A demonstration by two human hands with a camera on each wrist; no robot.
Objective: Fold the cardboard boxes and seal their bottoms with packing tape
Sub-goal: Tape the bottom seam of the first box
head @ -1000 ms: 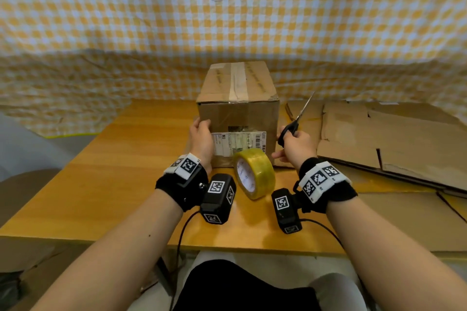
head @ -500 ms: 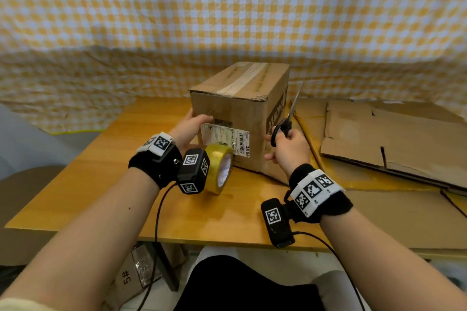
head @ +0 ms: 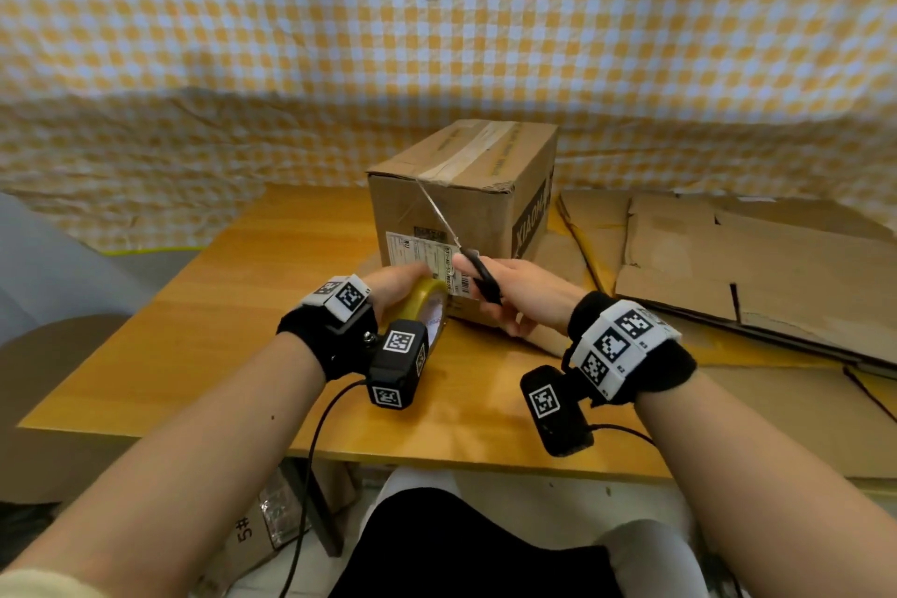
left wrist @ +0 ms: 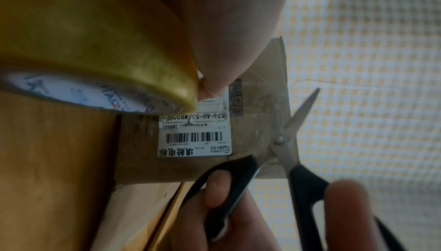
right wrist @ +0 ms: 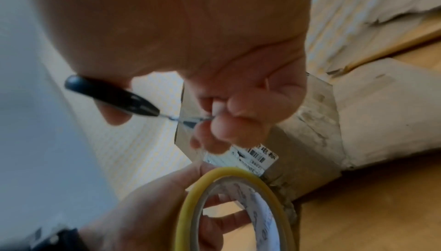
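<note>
Wooden table (head: 204,335): yellow-checked cloth (head: 437,39) hung behind it, small "5#" marked carton (head: 252,534) on floor beneath it.

Left hand (head: 393,283) gripping a roll, right hand (head: 526,294) fingers (left wrist: 218,189) through scissor handles
</note>
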